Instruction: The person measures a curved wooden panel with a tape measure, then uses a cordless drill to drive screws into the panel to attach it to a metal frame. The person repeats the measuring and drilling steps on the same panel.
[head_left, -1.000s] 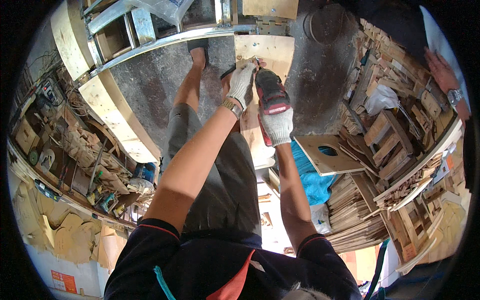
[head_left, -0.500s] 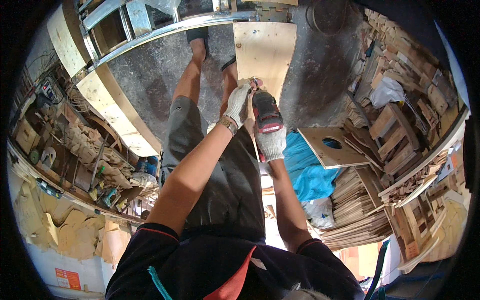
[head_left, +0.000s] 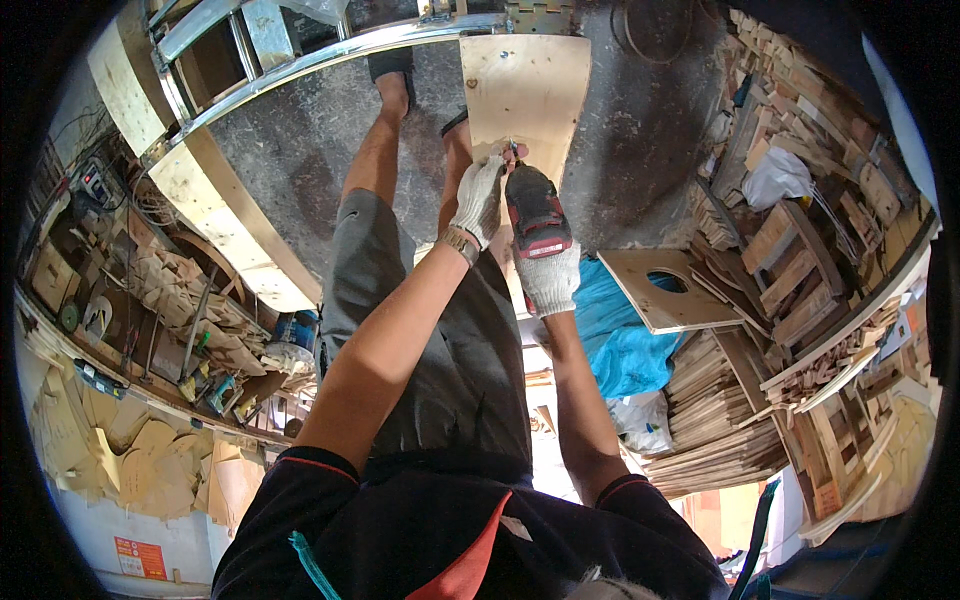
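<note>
A red and black cordless drill (head_left: 537, 212) is gripped in my right hand (head_left: 548, 280), which wears a white knitted glove. Its front end points away from me, down onto a pale plywood panel (head_left: 525, 85). My left hand (head_left: 478, 200), also gloved and with a watch at the wrist, rests on the panel just left of the drill. Its fingers are drawn together by the drill's tip; whatever they pinch is too small to make out. The panel's far end meets a curved metal frame (head_left: 400, 42) near a brass-coloured hinge (head_left: 540, 18).
More curved plywood strips (head_left: 225, 215) hang from the frame at left. Wood offcuts (head_left: 800, 230) fill shelving on the right, beside a board with a round hole (head_left: 640, 290) and blue sheeting (head_left: 620, 335). A cluttered shelf (head_left: 170, 330) with tools and scraps stands left. Dark floor (head_left: 640, 140) lies below.
Both hands and the drill have shifted slightly farther along the panel, away from me. The drill's tip stays beside my left fingers. The view has tilted a little.
</note>
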